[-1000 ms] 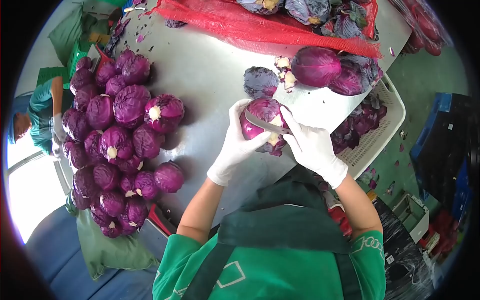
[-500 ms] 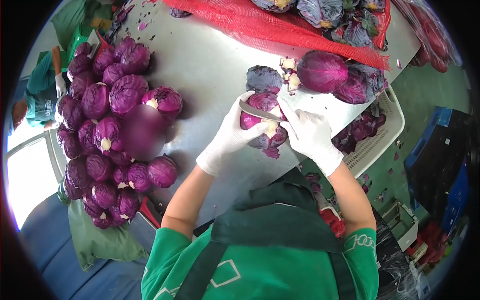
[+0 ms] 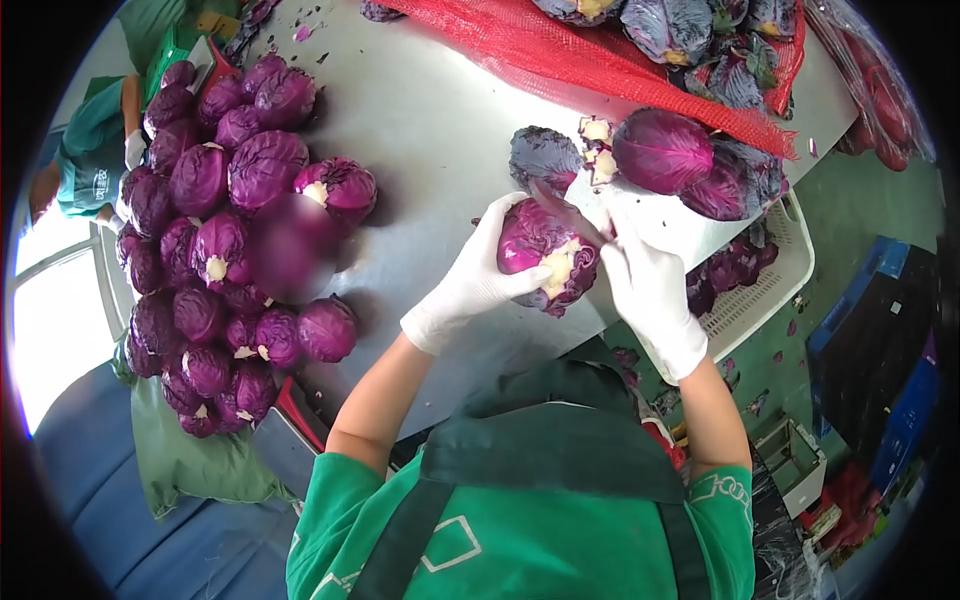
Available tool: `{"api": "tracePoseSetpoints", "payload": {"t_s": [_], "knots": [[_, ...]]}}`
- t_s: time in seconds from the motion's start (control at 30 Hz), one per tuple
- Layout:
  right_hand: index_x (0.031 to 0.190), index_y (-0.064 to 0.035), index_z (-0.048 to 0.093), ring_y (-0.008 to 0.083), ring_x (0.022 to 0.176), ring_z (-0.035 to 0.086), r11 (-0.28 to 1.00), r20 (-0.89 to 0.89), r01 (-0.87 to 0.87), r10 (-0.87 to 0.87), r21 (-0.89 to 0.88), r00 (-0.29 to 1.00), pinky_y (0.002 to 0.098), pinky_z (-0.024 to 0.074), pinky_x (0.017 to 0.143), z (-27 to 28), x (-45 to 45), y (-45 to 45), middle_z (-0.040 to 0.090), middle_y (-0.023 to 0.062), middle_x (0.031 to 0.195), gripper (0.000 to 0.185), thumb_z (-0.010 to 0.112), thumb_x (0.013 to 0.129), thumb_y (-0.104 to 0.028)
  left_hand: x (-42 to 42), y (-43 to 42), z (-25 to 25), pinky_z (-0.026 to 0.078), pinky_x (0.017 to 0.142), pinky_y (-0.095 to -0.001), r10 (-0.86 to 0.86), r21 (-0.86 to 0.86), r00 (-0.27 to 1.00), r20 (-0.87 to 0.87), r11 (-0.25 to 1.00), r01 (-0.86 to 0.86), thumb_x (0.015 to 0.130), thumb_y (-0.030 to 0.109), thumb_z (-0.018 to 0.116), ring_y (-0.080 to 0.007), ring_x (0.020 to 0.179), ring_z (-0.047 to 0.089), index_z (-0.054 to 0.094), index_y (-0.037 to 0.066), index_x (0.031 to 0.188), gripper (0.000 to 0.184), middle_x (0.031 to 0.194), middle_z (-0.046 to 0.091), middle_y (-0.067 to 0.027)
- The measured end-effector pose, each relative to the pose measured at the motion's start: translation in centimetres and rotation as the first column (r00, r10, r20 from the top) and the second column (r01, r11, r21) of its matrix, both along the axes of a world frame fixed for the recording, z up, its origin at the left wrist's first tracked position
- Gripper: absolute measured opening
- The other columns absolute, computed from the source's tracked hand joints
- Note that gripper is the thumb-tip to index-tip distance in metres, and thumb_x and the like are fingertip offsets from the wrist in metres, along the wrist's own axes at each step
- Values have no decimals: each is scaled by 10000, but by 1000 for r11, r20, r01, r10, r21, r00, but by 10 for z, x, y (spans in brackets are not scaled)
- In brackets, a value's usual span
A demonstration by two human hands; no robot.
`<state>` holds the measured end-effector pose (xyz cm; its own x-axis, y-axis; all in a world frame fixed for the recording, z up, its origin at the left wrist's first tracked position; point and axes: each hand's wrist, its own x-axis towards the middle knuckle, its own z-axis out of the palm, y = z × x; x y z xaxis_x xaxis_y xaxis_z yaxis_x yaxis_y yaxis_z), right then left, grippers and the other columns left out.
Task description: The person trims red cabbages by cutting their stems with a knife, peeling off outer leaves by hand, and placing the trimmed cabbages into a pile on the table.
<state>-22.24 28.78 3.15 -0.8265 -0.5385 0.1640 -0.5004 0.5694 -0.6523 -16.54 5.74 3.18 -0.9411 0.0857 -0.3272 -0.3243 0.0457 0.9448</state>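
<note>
A red cabbage (image 3: 530, 238) is in my left hand (image 3: 472, 280), whose gloved fingers and thumb wrap its left side. Its pale cut stem (image 3: 562, 268) faces up toward me. My right hand (image 3: 650, 285), also in a white glove, is closed around a knife (image 3: 568, 214). The blade, blurred by motion, points left across the top of the cabbage; the handle is hidden in my fingers. Just beyond lies a dark loose cabbage leaf (image 3: 543, 158). Pale cut stem pieces (image 3: 598, 152) rest to the right of that leaf.
Many red cabbages (image 3: 268, 168) are heaped on the left of the metal table (image 3: 420, 150). Outer leaves (image 3: 662, 150) lie at the right edge, above a white crate (image 3: 795, 255) of leaves. A red mesh sack (image 3: 560, 65) holds cabbages behind. Another person (image 3: 95, 150) stands far left.
The knife has come off the pale stem to the cabbage's far side, and my right hand has shifted right and slightly down. The cabbage has turned in my left hand.
</note>
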Motion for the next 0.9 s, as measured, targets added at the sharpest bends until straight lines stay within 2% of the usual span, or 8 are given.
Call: {"api": "tracePoseSetpoints", "payload": {"t_s": [0.03,0.13,0.33,0.5,0.63,0.8,0.87,0.9], "knots": [[1496,-80,405,296,615,662,999,-50,-40,39,-20,998,385,537,583,3,7,0,685,113,798,601,602,953,-244,-1,-1,0,407,1085,-366,-20,-35,1000,-14,999,20,770,377,861,-231,1262,507,346,-2,1447,932,1337,520,-168],[1513,-72,379,267,560,630,969,42,-129,123,212,991,365,522,547,12,12,1,633,91,715,650,622,939,-254,-8,0,-4,416,1073,-365,-71,-93,996,-44,993,67,776,380,858,-230,1251,519,347,-5,1450,929,1322,535,-176],[1493,-101,433,241,534,605,960,-109,-117,149,254,983,366,512,513,-6,0,-1,588,67,655,625,637,927,-269,-14,-3,-1,417,1069,-366,-94,-114,996,2,989,94,800,348,845,-221,1246,520,354,12,1463,891,1329,538,-161],[1393,-159,552,243,550,625,1000,-109,-15,18,22,994,371,502,513,-15,2,-6,626,72,681,473,628,936,-253,-16,-2,5,392,1097,-358,-88,-48,994,62,995,91,807,291,836,-210,1284,489,362,36,1478,860,1380,503,-135],[1200,-160,639,345,713,689,961,83,262,-256,-84,963,433,537,620,-23,-24,-4,689,155,801,252,584,973,-256,-9,9,5,370,1116,-416,-313,-482,918,-244,860,165,724,387,865,-331,1305,480,365,-55,1415,960,1355,474,-248],[1115,-145,644,419,818,677,956,192,293,-286,-3,939,507,527,719,-50,-52,-18,694,202,883,253,508,1010,-331,3,12,7,294,1179,-434,-98,-117,990,-102,989,86,707,355,863,-379,1388,387,319,-31,1478,1019,1458,396,-248],[1190,-175,624,445,880,667,914,272,404,-398,32,876,520,517,748,-63,-79,-15,693,219,915,320,441,1031,-383,16,9,2,286,1186,-438,-130,-207,975,-179,974,92,707,341,859,-378,1411,361,309,-11,1496,1024,1484,374,-241],[1270,-172,601,457,883,662,885,191,439,-463,155,866,524,510,736,-68,-89,-7,696,218,897,366,420,1039,-392,24,5,-4,282,1190,-441,-156,-257,964,-217,961,97,707,334,857,-378,1423,348,304,-1,1505,1027,1497,363,-238]]}}
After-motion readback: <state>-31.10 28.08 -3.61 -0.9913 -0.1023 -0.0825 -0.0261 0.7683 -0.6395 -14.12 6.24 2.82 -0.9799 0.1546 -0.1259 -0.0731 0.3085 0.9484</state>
